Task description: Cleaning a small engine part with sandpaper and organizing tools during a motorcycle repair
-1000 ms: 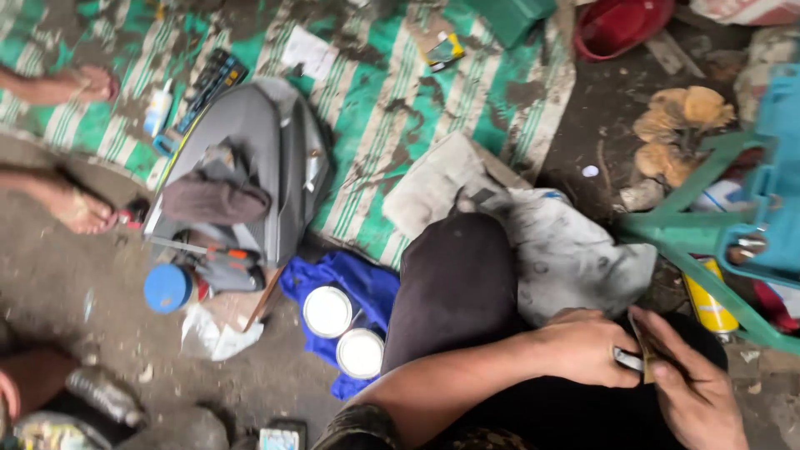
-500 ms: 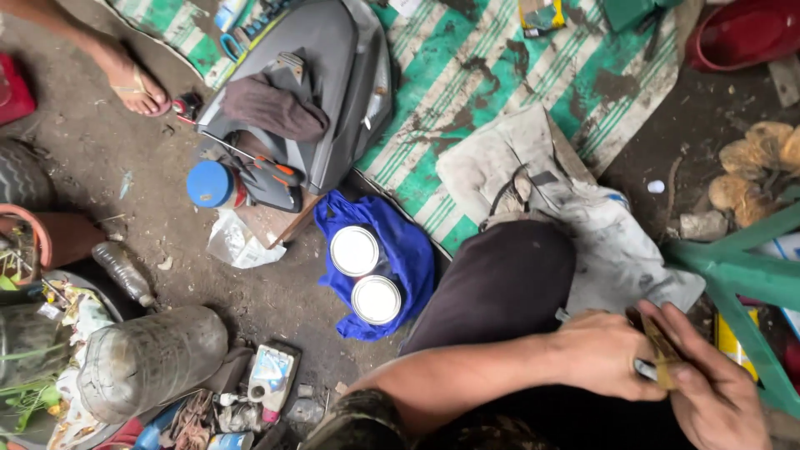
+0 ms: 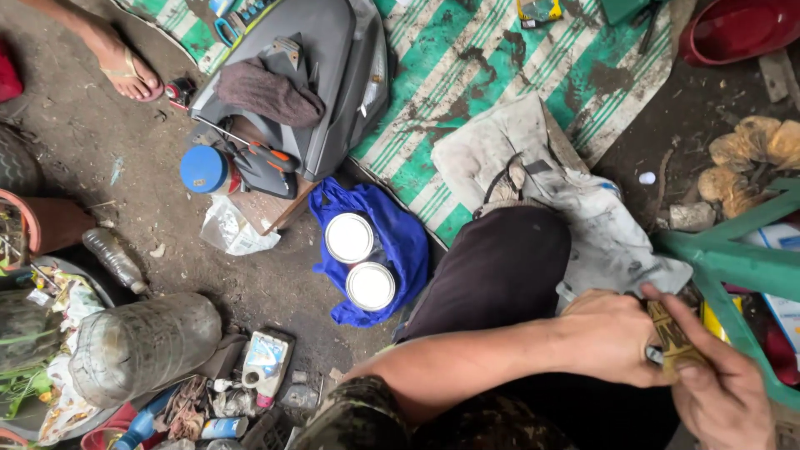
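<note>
View slid leftward; left hand (image 3: 612, 337) and right hand (image 3: 721, 392) both clenched around a small yellowish object (image 3: 673, 337).

Illumination is soft, even daylight with no single visible source. Shadows are weak and diffuse, gathering under the grey case (image 3: 317, 83) and beside the large plastic bottle (image 3: 146, 342). Mild glare marks the two white can lids (image 3: 360, 262). Focus is sharp at centre. The right hand (image 3: 721, 387) at the near edge shows slight blur. Wide-angle distortion bends the frame corners.
</note>
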